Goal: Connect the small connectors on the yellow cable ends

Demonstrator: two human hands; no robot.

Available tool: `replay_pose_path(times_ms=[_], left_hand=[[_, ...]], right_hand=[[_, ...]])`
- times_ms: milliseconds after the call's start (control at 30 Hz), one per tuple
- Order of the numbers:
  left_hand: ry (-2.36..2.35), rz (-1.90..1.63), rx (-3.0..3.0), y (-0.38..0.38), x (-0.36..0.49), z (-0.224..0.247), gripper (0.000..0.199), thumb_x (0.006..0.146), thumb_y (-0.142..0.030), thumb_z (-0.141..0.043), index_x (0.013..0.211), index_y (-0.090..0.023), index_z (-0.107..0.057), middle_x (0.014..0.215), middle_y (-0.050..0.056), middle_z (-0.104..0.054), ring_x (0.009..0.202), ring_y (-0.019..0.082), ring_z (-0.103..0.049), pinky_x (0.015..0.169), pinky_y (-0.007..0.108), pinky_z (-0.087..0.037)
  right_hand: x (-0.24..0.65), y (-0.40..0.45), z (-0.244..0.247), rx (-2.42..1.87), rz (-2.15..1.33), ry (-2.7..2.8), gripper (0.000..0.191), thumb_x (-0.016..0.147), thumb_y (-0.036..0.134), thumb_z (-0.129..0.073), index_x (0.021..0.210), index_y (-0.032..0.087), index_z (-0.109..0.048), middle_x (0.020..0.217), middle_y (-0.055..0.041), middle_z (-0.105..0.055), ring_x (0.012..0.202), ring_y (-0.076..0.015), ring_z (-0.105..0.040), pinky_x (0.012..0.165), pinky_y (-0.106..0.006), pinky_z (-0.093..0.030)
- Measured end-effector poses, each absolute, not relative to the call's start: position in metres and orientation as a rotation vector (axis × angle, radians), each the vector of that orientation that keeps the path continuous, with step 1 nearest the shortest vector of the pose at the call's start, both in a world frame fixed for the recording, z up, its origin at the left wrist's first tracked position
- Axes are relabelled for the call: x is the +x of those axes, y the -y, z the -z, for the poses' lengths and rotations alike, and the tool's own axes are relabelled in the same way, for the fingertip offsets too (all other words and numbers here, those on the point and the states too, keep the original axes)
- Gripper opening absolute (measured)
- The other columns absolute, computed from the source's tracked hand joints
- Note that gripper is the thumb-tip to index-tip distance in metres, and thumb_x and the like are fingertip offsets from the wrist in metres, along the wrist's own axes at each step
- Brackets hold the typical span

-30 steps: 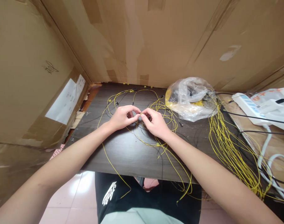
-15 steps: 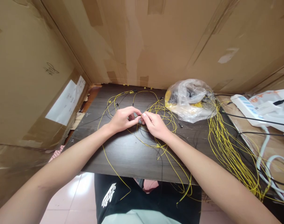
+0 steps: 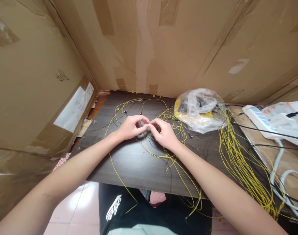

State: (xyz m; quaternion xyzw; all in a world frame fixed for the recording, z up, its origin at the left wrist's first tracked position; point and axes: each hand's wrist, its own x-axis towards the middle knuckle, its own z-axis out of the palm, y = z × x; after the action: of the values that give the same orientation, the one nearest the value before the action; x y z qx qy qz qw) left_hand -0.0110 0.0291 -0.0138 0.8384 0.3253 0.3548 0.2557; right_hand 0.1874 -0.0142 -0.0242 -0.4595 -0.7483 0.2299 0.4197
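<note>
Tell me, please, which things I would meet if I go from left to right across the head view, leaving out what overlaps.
White label, left hand, right hand, clear bag, power strip.

Bench (image 3: pixel 129 163): dark wood-grain top. Loose yellow wires (image 3: pixel 169 115) with black ends looped mid-bench, clear plastic bag (image 3: pixel 200 112) far right, yellow wire bundle (image 3: pixel 239 166) along right side.

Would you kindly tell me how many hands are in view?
2: the left hand and, close beside it, the right hand, both above the dark tabletop.
</note>
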Motion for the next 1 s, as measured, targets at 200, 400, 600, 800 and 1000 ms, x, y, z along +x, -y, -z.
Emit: replay_pose_path(times_ms=[200, 400, 600, 800, 1000], left_hand=[[-0.931, -0.93, 2.223, -0.029, -0.011, 0.013, 0.014, 0.087, -0.026, -0.067, 0.094, -0.016, -0.073, 0.072, -0.001, -0.07, 0.053, 0.008, -0.058, 0.056, 0.019, -0.046], [-0.915, -0.959, 2.241, -0.029, -0.011, 0.016, 0.013, 0.088, -0.026, -0.068, 0.094, -0.016, -0.073, 0.073, 0.0, -0.07, 0.053, 0.008, -0.058, 0.055, 0.019, -0.046], [-0.848, -1.02, 2.42, -0.028, -0.014, 0.018, 0.013, 0.094, -0.026, -0.063, 0.099, -0.016, -0.07, 0.082, 0.002, -0.071, 0.059, 0.01, -0.062, 0.061, 0.021, -0.051], [-0.893, -0.993, 2.652, -0.027, -0.004, 0.011, 0.014, 0.101, -0.023, -0.054, 0.106, -0.017, -0.066, 0.099, 0.005, -0.073, 0.067, 0.011, -0.066, 0.065, 0.024, -0.051], [-0.931, -1.009, 2.557, -0.026, 0.012, 0.011, 0.013, 0.101, -0.023, -0.054, 0.107, -0.017, -0.063, 0.099, 0.005, -0.07, 0.07, 0.013, -0.066, 0.069, 0.026, -0.052]], right_hand=[[0.187, 0.015, 0.024, -1.189, -0.469, 1.866, 0.013, 0.093, 0.027, -0.062, 0.09, 0.019, -0.073, 0.079, -0.0036, -0.071, 0.067, -0.0167, -0.059, 0.068, -0.031, -0.046], [0.187, 0.015, 0.025, -1.223, -0.443, 1.867, 0.013, 0.092, 0.028, -0.064, 0.092, 0.02, -0.075, 0.078, -0.004, -0.071, 0.07, -0.0185, -0.06, 0.072, -0.032, -0.046], [0.186, 0.015, 0.027, -1.195, -0.532, 1.868, 0.021, 0.099, 0.034, -0.055, 0.092, 0.02, -0.07, 0.084, -0.0055, -0.071, 0.075, -0.0196, -0.061, 0.072, -0.032, -0.045], [0.187, 0.011, 0.026, -1.165, -0.593, 1.838, 0.031, 0.104, 0.036, -0.038, 0.082, 0.022, -0.055, 0.079, -0.0043, -0.063, 0.076, -0.0199, -0.059, 0.073, -0.031, -0.043], [0.191, 0.009, 0.028, -1.21, -0.642, 1.75, 0.034, 0.105, 0.04, -0.033, 0.079, 0.023, -0.047, 0.072, -0.0007, -0.055, 0.067, -0.0172, -0.052, 0.066, -0.029, -0.038]])
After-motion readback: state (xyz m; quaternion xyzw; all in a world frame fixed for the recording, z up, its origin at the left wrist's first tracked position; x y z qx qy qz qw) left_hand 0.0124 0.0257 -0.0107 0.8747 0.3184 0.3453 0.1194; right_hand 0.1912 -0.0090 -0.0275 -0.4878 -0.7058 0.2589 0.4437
